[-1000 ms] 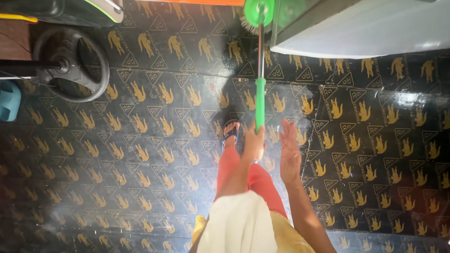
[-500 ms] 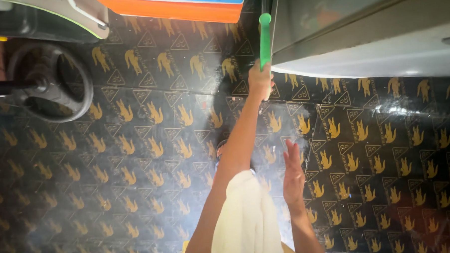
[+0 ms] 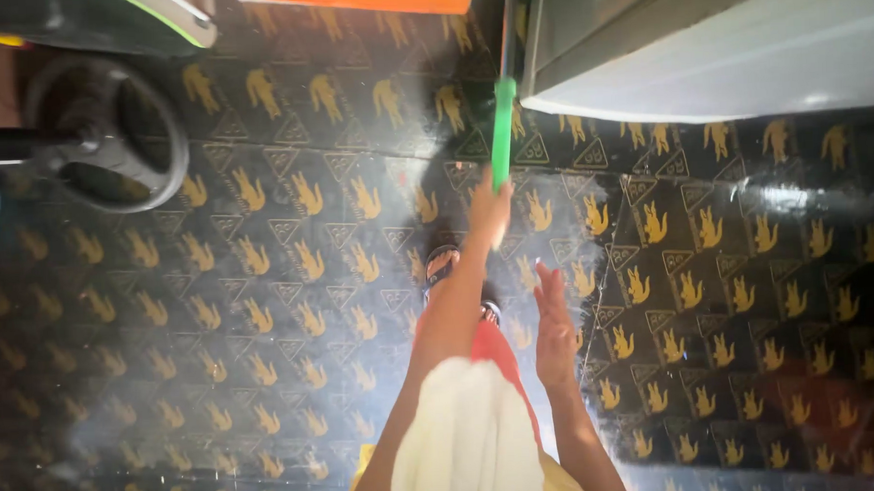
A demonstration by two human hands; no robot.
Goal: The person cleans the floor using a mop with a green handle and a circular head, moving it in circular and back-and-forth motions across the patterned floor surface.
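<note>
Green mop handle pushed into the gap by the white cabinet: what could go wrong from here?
1. The green mop handle runs tight along the white cabinet edge; its hidden head could snag there.
2. Only the left hand grips it, at full stretch; the right hand hangs free, so control may be weak.
3. The patterned floor shines as if wet near the sandalled foot; a slip seems possible.

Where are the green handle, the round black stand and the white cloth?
green handle [image 3: 502, 132], head view, middle of the shaft.
round black stand [image 3: 113, 131], head view, its rim.
white cloth [image 3: 468, 438], head view, its middle folds.
</note>
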